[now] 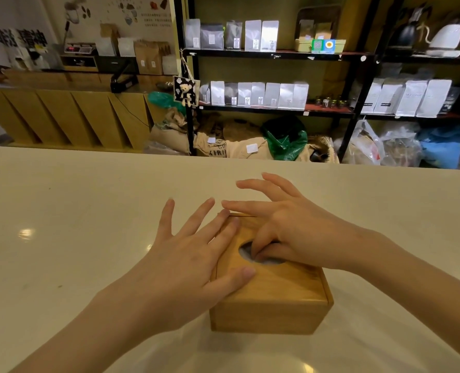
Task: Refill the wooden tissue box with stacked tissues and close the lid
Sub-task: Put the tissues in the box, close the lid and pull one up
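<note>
The wooden tissue box [272,300] stands on the pale counter [75,211], its lid [285,278] lying flat on top. White tissue [273,261] shows inside the lid's oval hole. My left hand [191,262] rests flat on the lid's left side, fingers spread, thumb on the wood. My right hand [290,224] hovers over the back right of the lid; its thumb and a bent finger dip into the oval hole and pinch at the tissue. The other fingers stretch out over the box's far edge.
The counter's far edge [223,157] runs across the middle of the view. Beyond it stand black shelves [277,53] with silver and white bags, sacks on the floor, and a wooden counter [75,117] at the left.
</note>
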`<action>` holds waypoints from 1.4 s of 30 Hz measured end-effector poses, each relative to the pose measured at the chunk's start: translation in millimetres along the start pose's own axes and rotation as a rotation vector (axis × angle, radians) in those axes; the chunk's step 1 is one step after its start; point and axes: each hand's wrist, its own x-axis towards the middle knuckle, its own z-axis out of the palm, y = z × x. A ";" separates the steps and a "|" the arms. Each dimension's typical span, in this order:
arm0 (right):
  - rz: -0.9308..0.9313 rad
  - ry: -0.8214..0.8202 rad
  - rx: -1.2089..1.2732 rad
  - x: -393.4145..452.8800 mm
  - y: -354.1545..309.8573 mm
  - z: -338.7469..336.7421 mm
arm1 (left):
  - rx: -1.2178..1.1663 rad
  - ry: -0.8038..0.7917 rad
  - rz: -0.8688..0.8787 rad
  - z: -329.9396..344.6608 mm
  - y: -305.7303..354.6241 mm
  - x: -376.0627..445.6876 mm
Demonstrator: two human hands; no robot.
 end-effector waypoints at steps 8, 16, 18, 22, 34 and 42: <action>-0.032 0.143 0.012 -7.9 5.0 9.3 | -0.038 -0.009 0.006 3.4 -3.2 1.4; -0.047 0.113 0.013 -6.8 7.5 10.9 | -0.057 -0.030 0.009 2.7 -2.7 1.9; -0.041 0.053 0.010 -5.1 6.3 6.8 | -0.072 -0.034 0.007 1.8 -2.6 1.4; -0.036 -0.025 0.002 0.6 6.7 3.3 | -0.082 -0.047 -0.005 1.6 -2.6 1.1; -0.092 0.153 0.002 -8.0 10.5 7.4 | -0.080 -0.074 -0.021 1.8 -2.6 1.1; -0.047 0.226 0.151 -15.7 13.0 4.3 | -0.085 -0.092 -0.027 0.6 -1.9 1.1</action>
